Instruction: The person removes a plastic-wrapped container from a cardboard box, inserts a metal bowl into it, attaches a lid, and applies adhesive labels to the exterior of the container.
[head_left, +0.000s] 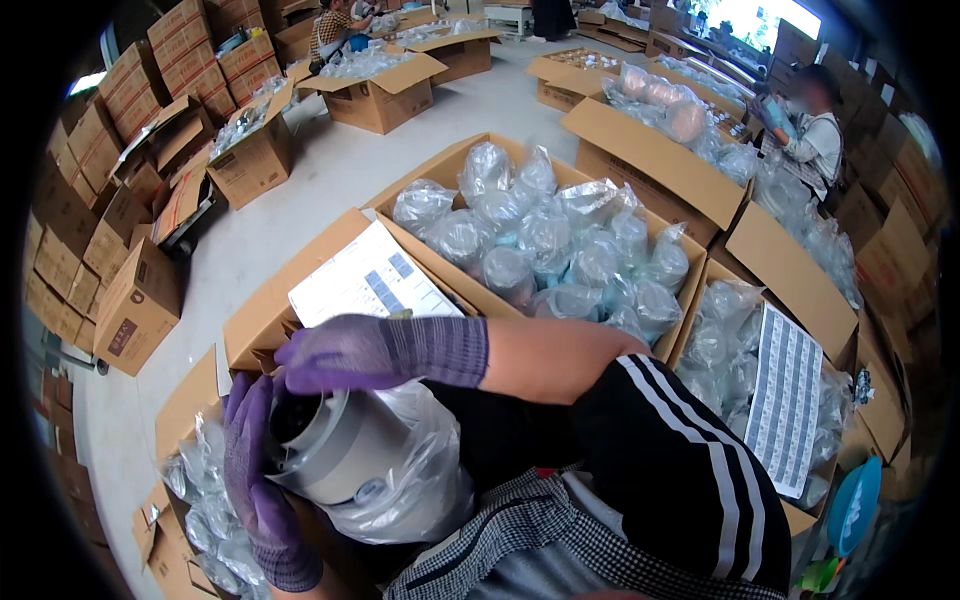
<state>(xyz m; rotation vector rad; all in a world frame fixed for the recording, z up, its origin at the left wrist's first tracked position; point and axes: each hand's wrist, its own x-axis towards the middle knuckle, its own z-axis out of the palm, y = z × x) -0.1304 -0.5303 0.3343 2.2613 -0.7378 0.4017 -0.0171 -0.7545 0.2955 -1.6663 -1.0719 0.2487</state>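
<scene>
A grey-white cylindrical container (355, 450) with a dark round opening tilts to the left close to my body. A clear plastic bag (420, 485) is bunched around its lower part. My left hand (252, 465), in a purple glove, cups the container's left side with its fingers pointing up. Reaching across from the right, my right hand (335, 352) wears a matching glove and bends over the upper rim. Its fingertips come close to those of the left hand, and they partly hide the opening. What the container rests on is hidden.
A carton (590, 175) of bagged cylindrical items stands ahead, with a printed sheet (375, 280) on its near-left flap. More bagged items fill cartons at left and right. Another printed sheet (785, 400) lies at right, near a blue basin (855, 505). A person (815, 135) works at far right.
</scene>
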